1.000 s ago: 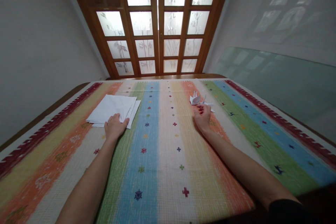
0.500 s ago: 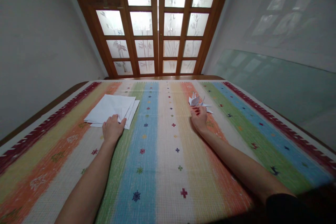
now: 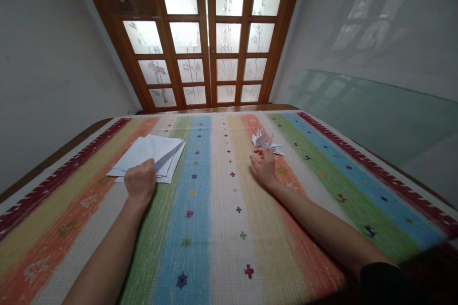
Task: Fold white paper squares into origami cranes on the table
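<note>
A small stack of white paper sheets (image 3: 145, 150) lies on the left part of the striped tablecloth. At its near edge my left hand (image 3: 140, 180) is closed, pinching the top sheet, whose right side lifts a little off the sheets beneath. My fingertips there are partly hidden behind the hand. On the right, folded white paper cranes (image 3: 274, 145) sit close together on the orange stripe. Just in front of them is my right hand (image 3: 264, 164), fingers loosely bent and apart, with nothing visible in it. Whether it touches a crane I cannot tell.
A striped tablecloth (image 3: 218, 200) with small woven motifs covers the table. Beyond the far edge stand wooden doors (image 3: 210, 71) with frosted panes. A pale glass panel (image 3: 358, 109) leans along the right wall.
My left hand has curled its fingers onto the top sheet and drawn back, raising the sheet's edge. My right hand has opened slightly beside the cranes. The view has shifted a little.
</note>
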A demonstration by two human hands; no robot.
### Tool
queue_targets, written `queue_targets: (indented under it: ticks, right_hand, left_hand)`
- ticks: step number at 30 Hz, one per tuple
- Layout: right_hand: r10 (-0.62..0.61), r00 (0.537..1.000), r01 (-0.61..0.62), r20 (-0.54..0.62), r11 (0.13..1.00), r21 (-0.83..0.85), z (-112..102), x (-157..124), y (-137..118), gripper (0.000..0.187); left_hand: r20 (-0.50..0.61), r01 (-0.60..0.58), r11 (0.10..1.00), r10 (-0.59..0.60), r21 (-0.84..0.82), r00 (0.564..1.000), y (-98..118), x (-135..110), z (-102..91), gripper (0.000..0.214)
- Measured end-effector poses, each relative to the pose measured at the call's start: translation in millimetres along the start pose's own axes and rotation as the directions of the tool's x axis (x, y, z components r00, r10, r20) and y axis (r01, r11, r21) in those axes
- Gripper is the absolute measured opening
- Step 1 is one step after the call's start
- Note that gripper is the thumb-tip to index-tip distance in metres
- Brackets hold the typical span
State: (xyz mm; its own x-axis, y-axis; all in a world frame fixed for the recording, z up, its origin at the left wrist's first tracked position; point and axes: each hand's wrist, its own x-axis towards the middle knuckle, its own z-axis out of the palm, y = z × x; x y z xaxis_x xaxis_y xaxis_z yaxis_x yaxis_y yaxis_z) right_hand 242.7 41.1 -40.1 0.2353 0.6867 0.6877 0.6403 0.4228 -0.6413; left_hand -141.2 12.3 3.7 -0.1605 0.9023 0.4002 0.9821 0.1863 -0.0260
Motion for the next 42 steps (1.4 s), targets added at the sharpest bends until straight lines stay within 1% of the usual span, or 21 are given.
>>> queue_targets:
  ticks: [2, 4, 6, 9, 10, 11, 12, 13, 15, 17, 18, 20, 22, 24, 26, 28, 31, 33, 35, 38, 42]
  right_hand:
    - [-0.074, 0.996, 0.074, 0.041, 0.997, -0.006, 2.5, -3.7, -3.5, 0.012]
    - [-0.156, 0.984, 0.158, 0.089, 0.987, -0.015, 3.9, -8.4, -8.6, 0.017]
    - [-0.244, 0.962, 0.249, 0.121, 0.968, -0.032, 3.1, -14.0, -14.9, 0.026]
    - [-0.367, 0.908, 0.388, 0.202, 0.918, -0.080, -2.6, -23.1, -24.2, 0.040]
    - [-0.409, 0.878, 0.442, 0.250, 0.892, -0.093, -5.1, -25.8, -26.9, 0.042]
    - [-0.453, 0.839, 0.499, 0.301, 0.861, -0.097, -7.6, -28.3, -29.3, 0.043]
    - [-0.494, 0.797, 0.553, 0.348, 0.828, -0.091, -9.8, -30.3, -31.4, 0.042]
    - [-0.530, 0.753, 0.600, 0.389, 0.797, -0.075, -11.7, -31.8, -33.3, 0.042]
    - [-0.568, 0.676, 0.654, 0.470, 0.756, -0.028, -14.3, -33.3, -36.0, 0.042]
    - [-0.548, 0.611, 0.657, 0.571, 0.753, 0.019, -15.8, -33.2, -37.0, 0.041]
    - [-0.526, 0.576, 0.648, 0.626, 0.760, 0.041, -16.4, -32.8, -36.7, 0.038]
    - [-0.492, 0.508, 0.624, 0.707, 0.776, 0.091, -18.4, -31.5, -33.8, 0.033]
    - [-0.490, 0.463, 0.594, 0.739, 0.790, 0.152, -21.8, -29.7, -27.8, 0.031]
    - [-0.491, 0.454, 0.537, 0.744, 0.817, 0.211, -26.6, -27.2, -19.4, 0.031]
    - [-0.467, 0.471, 0.436, 0.749, 0.861, 0.263, -32.0, -23.9, -10.1, 0.032]
    - [-0.421, 0.503, 0.298, 0.755, 0.904, 0.305, -37.0, -20.1, -2.0, 0.033]
    - [-0.317, 0.559, 0.080, 0.766, 0.940, 0.332, -42.2, -15.9, 4.5, 0.031]
    - [-0.224, 0.588, -0.051, 0.777, 0.949, 0.312, -44.2, -14.8, 4.2, 0.027]
    - [-0.114, 0.588, -0.164, 0.801, 0.953, 0.256, -45.1, -14.6, 1.2, 0.028]
    - [0.044, 0.577, -0.279, 0.816, 0.949, 0.147, -43.6, -14.0, -5.3, 0.028]
    - [0.219, 0.671, -0.356, 0.708, 0.933, 0.049, -36.3, -10.6, -11.9, 0.026]
  left_hand:
    - [-0.061, -0.065, 0.989, 0.057, -0.130, 0.996, 6.1, 0.2, -8.1, 0.035]
    - [-0.108, -0.139, 0.927, 0.107, -0.349, 0.988, 21.4, -4.7, -17.6, 0.028]
    - [-0.130, -0.205, 0.752, 0.158, -0.626, 0.979, 43.7, -14.1, -26.3, 0.019]
    - [-0.071, -0.142, 0.362, 0.204, -0.921, 0.976, 80.4, -33.2, -34.0, 0.008]
    - [-0.069, -0.140, 0.289, 0.244, -0.947, 0.967, 91.6, -40.0, -34.6, 0.009]
    - [-0.099, -0.192, 0.277, 0.316, -0.942, 0.943, 101.9, -46.7, -34.4, 0.009]
    - [-0.163, -0.306, 0.312, 0.411, -0.899, 0.897, 111.3, -53.3, -33.5, 0.008]
    - [-0.238, -0.466, 0.365, 0.521, -0.806, 0.819, 119.9, -59.4, -32.2, 0.010]
    - [-0.337, -0.762, 0.418, 0.716, -0.494, 0.611, 134.4, -70.2, -29.7, 0.020]
    - [-0.378, -0.897, 0.381, 0.814, -0.224, 0.440, 144.3, -77.6, -29.0, 0.023]
    - [-0.385, -0.924, 0.349, 0.840, -0.155, 0.381, 146.8, -79.5, -29.7, 0.023]
    - [-0.364, -0.943, 0.294, 0.871, -0.153, 0.331, 145.9, -79.2, -32.8, 0.025]
    - [-0.285, -0.926, 0.272, 0.895, -0.260, 0.343, 136.7, -73.7, -36.4, 0.045]
    - [-0.196, -0.892, 0.275, 0.912, -0.359, 0.360, 122.1, -65.3, -37.7, 0.061]
    - [-0.125, -0.855, 0.309, 0.912, -0.416, 0.391, 106.3, -56.9, -34.6, 0.063]
    - [-0.056, -0.818, 0.374, 0.896, -0.437, 0.440, 92.9, -50.9, -27.3, 0.054]
    - [-0.018, -0.755, 0.426, 0.865, -0.499, 0.501, 80.7, -46.4, -12.4, 0.046]
    - [-0.041, -0.674, 0.432, 0.824, -0.600, 0.565, 77.6, -45.0, -4.1, 0.034]
    - [-0.038, -0.542, 0.447, 0.746, -0.711, 0.665, 77.7, -43.9, 0.7, 0.022]
    - [0.061, -0.333, 0.499, 0.619, -0.800, 0.783, 82.4, -41.9, 1.7, 0.027]
    - [0.191, -0.097, 0.571, 0.422, -0.815, 0.886, 94.2, -37.7, 2.2, 0.031]
